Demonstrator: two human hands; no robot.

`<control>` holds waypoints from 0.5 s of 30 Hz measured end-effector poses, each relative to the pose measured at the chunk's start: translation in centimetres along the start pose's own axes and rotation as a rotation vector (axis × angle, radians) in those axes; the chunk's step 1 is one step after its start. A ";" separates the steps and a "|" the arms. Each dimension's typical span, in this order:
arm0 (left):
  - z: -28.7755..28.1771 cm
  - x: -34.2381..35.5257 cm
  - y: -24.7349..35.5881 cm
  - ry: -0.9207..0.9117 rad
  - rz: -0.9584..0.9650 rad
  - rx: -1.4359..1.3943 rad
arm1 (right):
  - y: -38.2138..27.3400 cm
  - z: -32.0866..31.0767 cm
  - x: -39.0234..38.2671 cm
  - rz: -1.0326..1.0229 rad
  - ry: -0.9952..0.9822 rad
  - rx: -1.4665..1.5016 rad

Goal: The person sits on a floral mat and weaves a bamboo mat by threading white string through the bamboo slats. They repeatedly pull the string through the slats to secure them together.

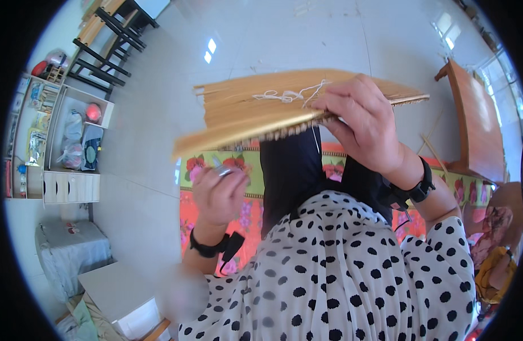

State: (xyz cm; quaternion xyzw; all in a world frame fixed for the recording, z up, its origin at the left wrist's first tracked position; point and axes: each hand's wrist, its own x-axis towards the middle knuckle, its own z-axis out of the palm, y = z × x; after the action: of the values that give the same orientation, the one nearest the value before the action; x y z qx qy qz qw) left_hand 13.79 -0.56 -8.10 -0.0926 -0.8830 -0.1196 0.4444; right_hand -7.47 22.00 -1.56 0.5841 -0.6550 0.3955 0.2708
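Note:
A flat panel of tan straw-like stalks [239, 108], with a bound, stitched-looking edge toward me, is held tilted above my lap. My right hand [361, 122] grips that near edge right of the middle, thumb below and fingers over the top. Loose white thread [284, 96] lies in loops on the panel, running toward my right fingers. Below the panel's left end, my left hand [219, 193] is apart from it and slightly blurred. Its fingers are curled closed, with a silvery band [223, 169] on one; what they hold, if anything, I cannot make out.
Beneath my legs spreads a red and green floral cloth [253, 221]. A wooden bench [477, 113] stands at the right, with thin sticks [435, 152] beside it. Shelves with bins [71, 187] line the left, and dark-legged wooden furniture [105, 45] stands at the far left.

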 end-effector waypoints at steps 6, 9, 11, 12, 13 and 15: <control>7.1 11.7 -0.4 0.356 0.466 0.144 | 2.4 -0.5 3.7 0.101 0.036 0.041; 8.3 15.6 -1.1 0.375 0.554 0.203 | 3.2 -0.9 4.3 0.127 0.039 0.065; 8.4 17.0 -1.5 0.379 0.610 0.243 | 3.4 -1.3 4.8 0.183 0.032 0.076; 8.4 17.4 -1.6 0.375 0.633 0.260 | 3.5 -1.4 4.9 0.218 0.025 0.085; 8.3 17.9 -1.5 0.383 0.657 0.260 | 3.5 -1.5 5.0 0.224 0.031 0.086; 7.9 18.7 -1.3 0.333 0.680 0.283 | 3.6 -1.7 5.1 0.240 0.040 0.085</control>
State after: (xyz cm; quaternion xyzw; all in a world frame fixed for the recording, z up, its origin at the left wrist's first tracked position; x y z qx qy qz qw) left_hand -3.58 1.57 2.21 -0.2968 -0.7256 0.1437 0.6040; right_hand -12.02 20.63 2.77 0.5044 -0.6973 0.4641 0.2097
